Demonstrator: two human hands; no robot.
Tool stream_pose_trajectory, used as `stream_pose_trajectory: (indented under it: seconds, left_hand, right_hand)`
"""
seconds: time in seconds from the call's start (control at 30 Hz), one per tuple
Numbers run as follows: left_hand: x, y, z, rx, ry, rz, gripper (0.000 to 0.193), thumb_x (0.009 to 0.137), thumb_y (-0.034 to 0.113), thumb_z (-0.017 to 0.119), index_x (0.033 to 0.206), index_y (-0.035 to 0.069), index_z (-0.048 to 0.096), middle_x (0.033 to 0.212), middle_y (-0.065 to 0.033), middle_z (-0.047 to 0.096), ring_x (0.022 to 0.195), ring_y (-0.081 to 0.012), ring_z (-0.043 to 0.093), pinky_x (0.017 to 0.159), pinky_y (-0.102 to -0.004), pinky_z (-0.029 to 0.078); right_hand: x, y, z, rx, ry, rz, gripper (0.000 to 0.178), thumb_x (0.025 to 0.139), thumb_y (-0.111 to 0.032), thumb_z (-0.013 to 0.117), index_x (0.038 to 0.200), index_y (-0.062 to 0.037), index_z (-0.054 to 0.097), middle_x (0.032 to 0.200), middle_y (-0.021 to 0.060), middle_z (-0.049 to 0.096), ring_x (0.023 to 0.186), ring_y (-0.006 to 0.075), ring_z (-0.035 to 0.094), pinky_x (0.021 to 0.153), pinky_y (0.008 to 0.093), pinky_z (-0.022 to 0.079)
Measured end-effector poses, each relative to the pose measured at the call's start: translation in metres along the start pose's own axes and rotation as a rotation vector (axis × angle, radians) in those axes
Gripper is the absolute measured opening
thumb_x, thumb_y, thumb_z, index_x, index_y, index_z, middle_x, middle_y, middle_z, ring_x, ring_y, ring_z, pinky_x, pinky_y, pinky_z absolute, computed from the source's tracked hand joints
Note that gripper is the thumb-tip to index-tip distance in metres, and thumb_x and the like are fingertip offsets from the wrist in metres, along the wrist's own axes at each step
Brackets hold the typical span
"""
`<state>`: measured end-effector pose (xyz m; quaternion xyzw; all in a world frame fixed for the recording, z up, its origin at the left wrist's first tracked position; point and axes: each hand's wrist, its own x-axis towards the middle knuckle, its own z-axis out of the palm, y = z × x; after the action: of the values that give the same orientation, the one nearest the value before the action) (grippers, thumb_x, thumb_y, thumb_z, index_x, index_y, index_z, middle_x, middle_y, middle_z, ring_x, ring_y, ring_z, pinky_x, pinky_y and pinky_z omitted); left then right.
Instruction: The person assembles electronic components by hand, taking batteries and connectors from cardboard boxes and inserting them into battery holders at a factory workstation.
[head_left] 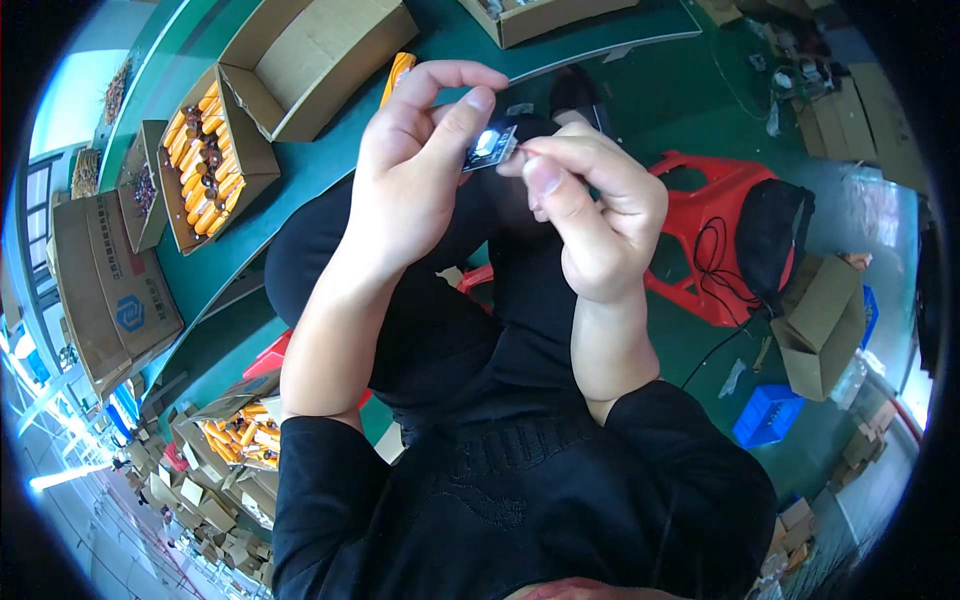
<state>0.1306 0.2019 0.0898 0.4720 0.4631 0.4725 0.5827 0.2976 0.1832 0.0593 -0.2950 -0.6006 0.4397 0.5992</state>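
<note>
A small dark, flat rectangular piece [492, 148] with a bright glare and pale markings is held up over my lap. Its exact kind is too small to tell. My left hand [410, 170] grips its left side, the thumb on top and the index finger curled above and apart from it. At the piece's right end, my right hand [598, 205] has thumb and forefinger pinched together, with the other fingers curled in. What those right fingertips hold is hidden, though they meet the piece's edge. Beyond my left hand, an orange tube-like item [399, 74] lies on the green table [330, 150].
An open carton [262, 160] of orange tube-like items stands on the table at left, beside a larger cardboard box [115, 285]. Another carton [240, 435] of orange pieces is lower left. At right are a red stool [690, 215], a black bag [765, 240] and a blue crate [768, 415].
</note>
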Motion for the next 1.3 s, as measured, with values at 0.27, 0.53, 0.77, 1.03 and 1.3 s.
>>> stream_pose_trajectory:
  seconds: [0.27, 0.53, 0.77, 1.03, 1.3]
  left_hand:
    - [0.002, -0.001, 0.001, 0.146, -0.166, 0.259, 0.025, 0.105, 0.023, 0.062, 0.117, 0.003, 0.068, 0.083, -0.0026, 0.061, 0.073, -0.0102, 0.054, 0.067, -0.0216, 0.043]
    - [0.002, -0.002, -0.004, 0.105, 0.018, 0.262, 0.027, 0.104, 0.027, 0.061, 0.114, 0.003, 0.067, 0.078, -0.001, 0.057, 0.065, -0.0088, 0.046, 0.06, -0.0222, 0.035]
    - [0.001, 0.053, -0.083, -0.365, 0.395, 0.397, 0.041, 0.108, 0.045, 0.051, 0.119, 0.007, 0.058, 0.072, 0.0036, 0.046, 0.056, -0.005, 0.037, 0.052, -0.0208, 0.029]
    - [-0.169, 0.059, -0.18, -0.283, 0.455, 0.496, 0.045, 0.109, 0.049, 0.047, 0.117, 0.006, 0.058, 0.074, 0.0032, 0.042, 0.061, -0.005, 0.035, 0.056, -0.0222, 0.028]
    - [-0.317, 0.002, -0.197, -0.441, 0.908, 0.512, 0.045, 0.111, 0.043, 0.046, 0.116, 0.002, 0.062, 0.071, 0.0012, 0.046, 0.055, -0.0052, 0.035, 0.053, -0.0214, 0.028]
  right_hand:
    - [-0.005, 0.004, 0.009, 0.103, 0.237, 0.132, 0.012, 0.094, -0.004, 0.067, 0.098, 0.0045, 0.074, 0.076, 0.0038, 0.063, 0.062, 0.0096, 0.045, 0.055, 0.0225, 0.032]
    - [-0.004, -0.008, 0.017, 0.05, 0.17, 0.196, 0.011, 0.095, -0.005, 0.067, 0.098, 0.0034, 0.074, 0.078, 0.0027, 0.062, 0.061, 0.0088, 0.043, 0.055, 0.0224, 0.033]
    - [-0.003, -0.004, 0.022, 0.891, 0.051, 0.354, 0.025, 0.097, 0.0, 0.053, 0.121, 0.0005, 0.061, 0.088, 0.0069, 0.057, 0.068, 0.0128, 0.05, 0.065, 0.0242, 0.042]
    - [-0.067, -0.062, 0.139, 0.919, -0.53, 0.939, 0.063, 0.095, 0.003, 0.054, 0.153, -0.0049, 0.032, 0.12, 0.0212, 0.059, 0.105, 0.034, 0.067, 0.094, 0.0408, 0.056]
    - [-0.158, -0.045, 0.244, 0.798, -0.556, 1.477, 0.07, 0.102, -0.003, 0.052, 0.161, -0.0144, 0.016, 0.143, 0.024, 0.041, 0.126, 0.0379, 0.054, 0.108, 0.0481, 0.048]
